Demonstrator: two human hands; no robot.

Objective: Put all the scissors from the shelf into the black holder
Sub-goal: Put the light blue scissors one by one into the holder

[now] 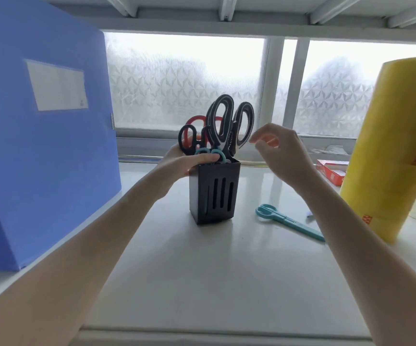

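Left hand (184, 162) fingers grip the black holder's (214, 193) rim; right hand (280, 152) released beside it.

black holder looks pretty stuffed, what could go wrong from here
1. The black holder is crowded, and the large black scissors stand tall above its rim; pushing in the teal scissors lying on the shelf may jam or tip it.
2. The left hand braces the holder at its rim; letting go early could topple it.
3. The right hand hovers open near the handles and may knock them.
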